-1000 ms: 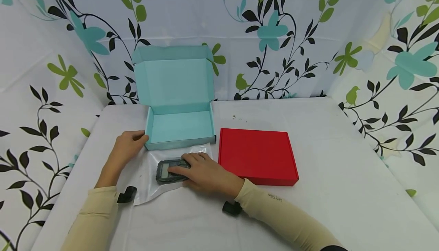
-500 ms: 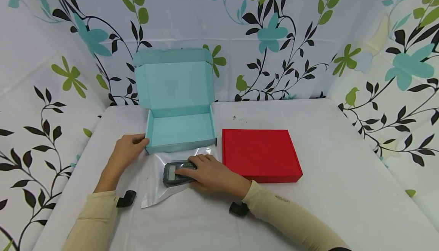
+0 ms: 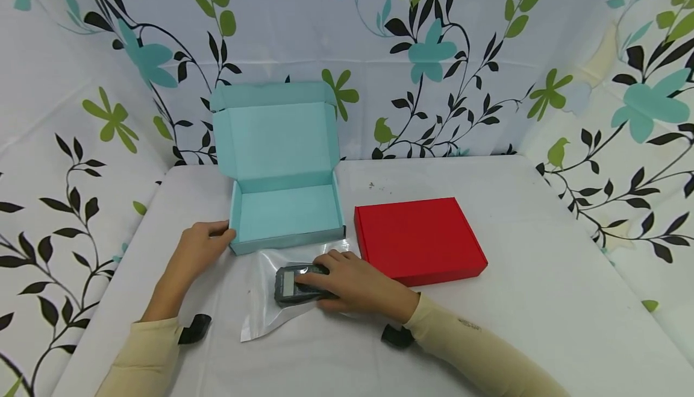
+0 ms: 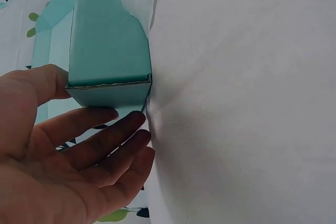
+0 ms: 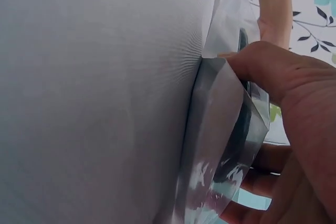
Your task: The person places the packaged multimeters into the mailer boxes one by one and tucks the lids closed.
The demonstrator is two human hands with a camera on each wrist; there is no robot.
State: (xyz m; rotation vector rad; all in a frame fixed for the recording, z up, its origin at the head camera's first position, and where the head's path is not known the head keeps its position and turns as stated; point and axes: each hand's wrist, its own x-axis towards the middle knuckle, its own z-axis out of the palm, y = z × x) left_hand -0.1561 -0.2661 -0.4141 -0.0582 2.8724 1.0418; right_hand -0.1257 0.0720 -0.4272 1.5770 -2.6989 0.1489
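Note:
In the head view, my left hand [image 3: 197, 255] holds the front left corner of an open teal cardboard box [image 3: 295, 243], with its thumb at the corner and its fingers along the side wall. The box's raised lid [image 3: 276, 141] leans back. Just in front of the box, my right hand [image 3: 358, 282] grips a dark digital multimeter [image 3: 284, 294] with a small grey display, its thumb lying across the front. Around the meter is a clear plastic bag [image 3: 260, 318]. The right wrist view shows the bag's glossy plastic [image 5: 220, 93] between thumb and fingers; the palm side is partly hidden.
A closed red cardboard box [image 3: 417, 237] lies on the white-covered table [image 3: 542, 300], close to the right hand and turned slightly. Behind the table hangs a leaf-patterned cloth [image 3: 379, 41]. Dark wrist cameras [image 3: 195, 329] hang beneath both wrists.
The right hand has slid the bagged multimeter to the right and nearer. The red box has shifted right and turned. The left hand and teal box have come slightly nearer.

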